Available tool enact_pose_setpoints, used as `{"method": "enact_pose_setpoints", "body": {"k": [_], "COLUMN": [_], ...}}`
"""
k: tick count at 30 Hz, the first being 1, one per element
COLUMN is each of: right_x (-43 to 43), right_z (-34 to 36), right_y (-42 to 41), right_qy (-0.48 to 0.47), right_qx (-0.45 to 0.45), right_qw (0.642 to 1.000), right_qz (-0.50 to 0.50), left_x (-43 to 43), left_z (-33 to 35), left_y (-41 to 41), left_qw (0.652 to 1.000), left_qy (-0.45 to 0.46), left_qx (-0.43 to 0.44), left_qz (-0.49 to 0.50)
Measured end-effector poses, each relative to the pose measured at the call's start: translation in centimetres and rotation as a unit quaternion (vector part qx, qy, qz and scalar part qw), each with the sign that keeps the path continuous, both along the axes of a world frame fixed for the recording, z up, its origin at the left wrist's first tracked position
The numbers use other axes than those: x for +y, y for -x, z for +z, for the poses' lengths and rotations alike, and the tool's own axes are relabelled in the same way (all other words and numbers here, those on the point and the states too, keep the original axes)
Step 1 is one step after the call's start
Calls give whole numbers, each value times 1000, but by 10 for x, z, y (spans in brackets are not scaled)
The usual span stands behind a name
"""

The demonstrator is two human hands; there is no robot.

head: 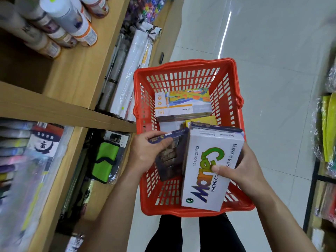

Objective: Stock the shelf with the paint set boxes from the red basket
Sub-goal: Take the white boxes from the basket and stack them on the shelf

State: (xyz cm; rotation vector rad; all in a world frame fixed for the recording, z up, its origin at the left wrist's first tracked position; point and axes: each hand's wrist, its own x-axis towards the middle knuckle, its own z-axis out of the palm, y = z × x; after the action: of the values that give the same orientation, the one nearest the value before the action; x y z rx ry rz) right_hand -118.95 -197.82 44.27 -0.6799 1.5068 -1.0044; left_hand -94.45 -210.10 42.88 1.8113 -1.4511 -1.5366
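Nearest to me, the person's right hand (241,168) clamps a white cardboard box of Marie's water colours (211,170), thumb pressed flat on the printed face and fingers wrapped behind the far edge, so the long box is carried by its side over the basket. The left hand (145,151) pinches a darker, glossy flat paint box (171,157) by its upper end, thumb on top and fingers beneath; the box hangs tilted, leaning against the white one. I'd guess both are being taken out together, one per hand, to save a trip to the shelf.

Below them sits the red basket (185,73), rigid plastic with slotted walls, standing on the pale shiny floor (272,51) right beside the shelving. More stock lies flat in its bottom: a white paint set box with a colourful landscape (183,104) on its lid, and under the held boxes a yellow box (205,120), mostly hidden.

To the left, the wooden shelf (69,113) holds wrapped packets, a green pouch (103,159), and, farther up, rolled tubes (69,20) lying stacked.
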Motion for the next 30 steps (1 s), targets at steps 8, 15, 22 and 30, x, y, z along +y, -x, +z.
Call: {"method": "enact_pose_setpoints", "body": {"k": [8,15,22,30], "right_x": [-17,-17,-18,-23], "right_z": [-42,-77,-85,-89], "right_y": [-4,10,-7,-34], "right_qy": [-19,-59,-65,-57], "right_qx": [-71,-134,-171,-157], "right_qw": [994,988,983,985], "right_qz": [76,42,12,-39], "left_x": [10,22,32,36], "left_z": [-23,-39,-50,-58], "left_y": [13,18,28,38], "left_qw": [991,980,979,974], "left_qy": [-40,-75,-66,-56], "left_qx": [69,165,191,214], "left_qz": [106,82,16,57]}}
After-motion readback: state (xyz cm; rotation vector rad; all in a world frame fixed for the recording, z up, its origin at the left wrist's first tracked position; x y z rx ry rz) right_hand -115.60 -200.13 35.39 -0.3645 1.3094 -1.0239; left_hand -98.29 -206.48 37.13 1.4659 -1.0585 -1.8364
